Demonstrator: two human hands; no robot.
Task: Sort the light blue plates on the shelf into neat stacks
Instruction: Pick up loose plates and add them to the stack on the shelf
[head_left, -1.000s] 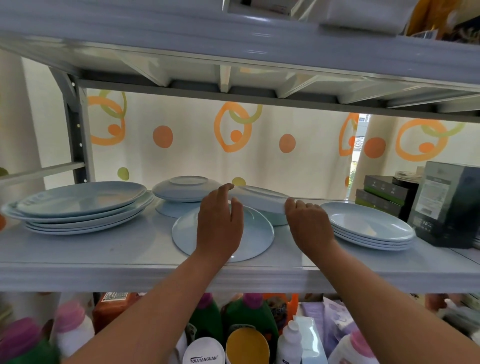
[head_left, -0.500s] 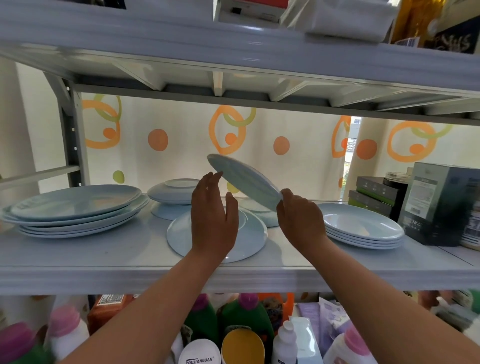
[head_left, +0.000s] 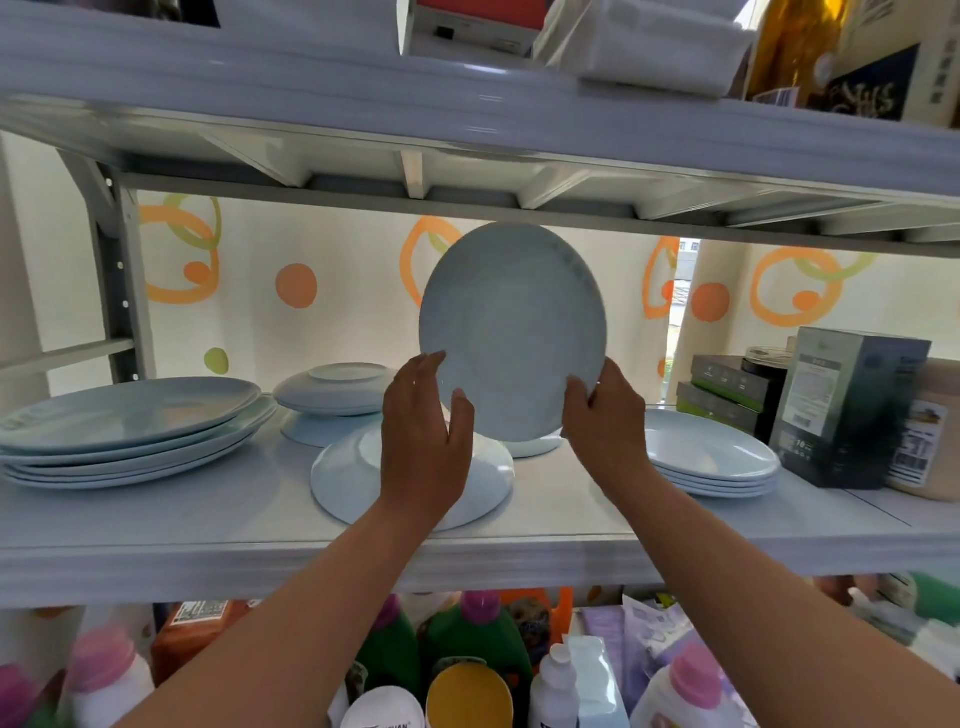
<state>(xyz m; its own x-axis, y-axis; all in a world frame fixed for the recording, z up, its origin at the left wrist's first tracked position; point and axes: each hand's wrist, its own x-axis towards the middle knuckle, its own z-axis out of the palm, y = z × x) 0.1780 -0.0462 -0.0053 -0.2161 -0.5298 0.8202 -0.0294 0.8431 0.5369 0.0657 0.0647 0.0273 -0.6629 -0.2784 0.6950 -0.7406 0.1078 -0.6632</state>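
Reads as a storage spot, home store or shop back room; cannot tell which. Rests on grey metal racking (head_left: 117, 270) with bolted uprights, well left of the left hand (head_left: 423, 447). Carries stacked light blue plates: a large pile (head_left: 130, 426) left of that hand, a smaller pile (head_left: 711, 457) just right of the right hand (head_left: 605, 415). Keeps dark cartons (head_left: 841, 405) further right. Holds capped bottles (head_left: 467, 639) of cleaning liquid on the tier below both hands. Bears boxes (head_left: 467, 26) and a white wrapped pack (head_left: 649, 47) on the tier above. Backs onto a white curtain (head_left: 337, 291) with orange and green rings beyond the hands, with daylight through a gap (head_left: 680, 291).
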